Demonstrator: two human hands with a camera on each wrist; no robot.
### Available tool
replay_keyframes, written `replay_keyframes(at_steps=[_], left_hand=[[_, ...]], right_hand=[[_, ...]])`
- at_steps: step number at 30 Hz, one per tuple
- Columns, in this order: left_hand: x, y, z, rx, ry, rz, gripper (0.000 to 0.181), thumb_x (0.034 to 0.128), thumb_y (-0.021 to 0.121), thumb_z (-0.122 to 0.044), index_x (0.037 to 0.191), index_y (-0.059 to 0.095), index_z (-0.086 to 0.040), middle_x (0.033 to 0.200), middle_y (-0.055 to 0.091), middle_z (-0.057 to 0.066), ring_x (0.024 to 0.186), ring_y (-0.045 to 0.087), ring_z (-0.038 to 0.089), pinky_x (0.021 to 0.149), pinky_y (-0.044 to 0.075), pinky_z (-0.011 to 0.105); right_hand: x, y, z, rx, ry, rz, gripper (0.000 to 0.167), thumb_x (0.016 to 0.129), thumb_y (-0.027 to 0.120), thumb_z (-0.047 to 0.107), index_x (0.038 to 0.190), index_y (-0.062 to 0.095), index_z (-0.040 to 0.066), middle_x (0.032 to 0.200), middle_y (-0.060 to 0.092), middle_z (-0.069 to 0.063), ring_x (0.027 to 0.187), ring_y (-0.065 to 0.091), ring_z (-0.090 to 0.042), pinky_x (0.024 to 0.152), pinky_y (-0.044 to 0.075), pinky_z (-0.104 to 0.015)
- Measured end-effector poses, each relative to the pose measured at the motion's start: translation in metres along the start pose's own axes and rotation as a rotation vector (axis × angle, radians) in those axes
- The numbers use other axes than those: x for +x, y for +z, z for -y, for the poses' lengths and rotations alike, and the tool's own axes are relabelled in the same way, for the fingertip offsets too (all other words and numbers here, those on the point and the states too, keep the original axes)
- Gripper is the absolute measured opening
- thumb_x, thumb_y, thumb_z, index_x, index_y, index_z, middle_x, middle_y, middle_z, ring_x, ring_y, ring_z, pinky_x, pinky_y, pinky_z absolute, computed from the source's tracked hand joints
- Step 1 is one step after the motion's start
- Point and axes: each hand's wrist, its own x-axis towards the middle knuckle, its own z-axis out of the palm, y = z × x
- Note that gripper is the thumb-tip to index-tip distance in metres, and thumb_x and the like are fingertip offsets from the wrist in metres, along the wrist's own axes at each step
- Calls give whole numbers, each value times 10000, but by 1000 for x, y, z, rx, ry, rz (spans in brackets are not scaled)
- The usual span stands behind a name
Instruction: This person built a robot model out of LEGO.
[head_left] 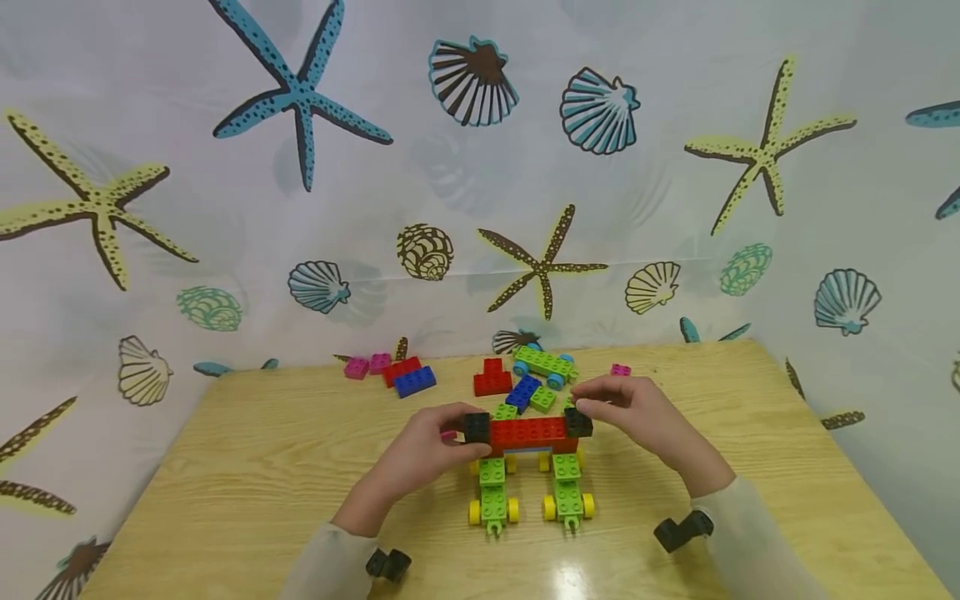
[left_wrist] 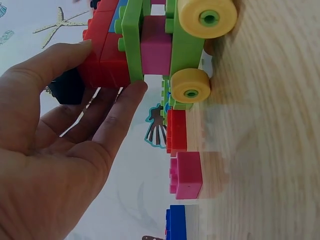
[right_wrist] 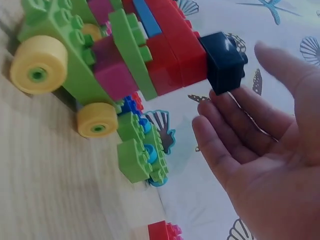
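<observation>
A block model stands on the table: a red beam (head_left: 534, 430) with a black brick (head_left: 477, 427) at its left end and another black brick (head_left: 578, 422) at its right end, above green bases (head_left: 492, 492) with yellow wheels (left_wrist: 190, 85). My left hand (head_left: 431, 446) grips the model's left end, thumb on the red bricks (left_wrist: 107, 60), fingers behind. At the right end, my right hand (head_left: 637, 417) is spread; its fingertips (right_wrist: 218, 97) are at the black brick (right_wrist: 223, 62), and the thumb stands apart from it. Pink bricks (right_wrist: 114, 75) show between green layers.
Behind the model lie a green car base (head_left: 544, 362) with blue wheels, a blue brick (head_left: 523, 393), red bricks (head_left: 492, 379) and a small green brick (head_left: 543, 398). Farther left are another blue brick (head_left: 415, 382) and pink bricks (head_left: 356, 367). A patterned cloth (head_left: 450, 183) hangs behind the table (head_left: 285, 450).
</observation>
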Motion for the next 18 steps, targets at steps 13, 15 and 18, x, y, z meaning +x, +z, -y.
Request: replay_keyframes(at_steps=[13,15,18], left_hand=[[0,1,6,-29,3,33,388,1008,860,-257,1372,761,-166,1355,779,64,1283,724,289,1176,589,568],[0,1,7,-33,4,39,395,1010,858,-262,1379,757,-164,1364,778,69,1292,727,298,1169,596,558],[0,1,7,-28,1,38,396,1009,858,-260,1380,756,-166,1376,775,69,1316,721,309,1179,589,563]], right_hand=[[37,13,-25,-117,69,-105,417,1074,760,179,1445,708,-4,1443,734,-232,1322,717,-413,1115,622,-558],[41,16,-29,-139,106,-106,390,1067,734,116,1439,714,2,1458,726,-225,1350,702,-431,1130,614,-565],[43,18,-33,-157,150,-97,396,1051,667,19,1444,715,12,1484,712,-222,1384,679,-451,1165,589,-582]])
